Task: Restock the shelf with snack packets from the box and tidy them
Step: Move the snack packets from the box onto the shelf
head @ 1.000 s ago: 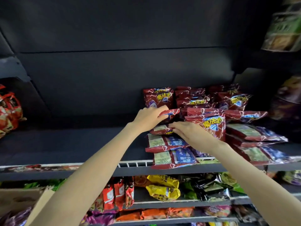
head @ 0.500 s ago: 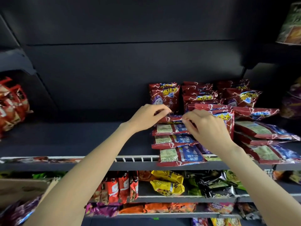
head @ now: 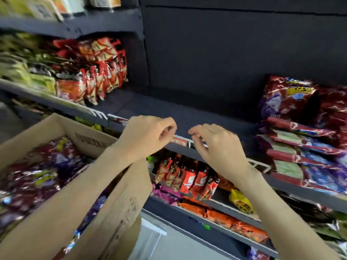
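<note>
Hovering before the shelf (head: 187,111), left hand (head: 148,136) and right hand (head: 217,147) hang loosely curled, holding nothing.

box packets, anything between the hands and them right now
Nothing visible blocks them. The left hand and right hand hang loosely curled and hold nothing in front of the shelf. The cardboard box is open-topped at the lower left, its snack packets exposed.
</note>
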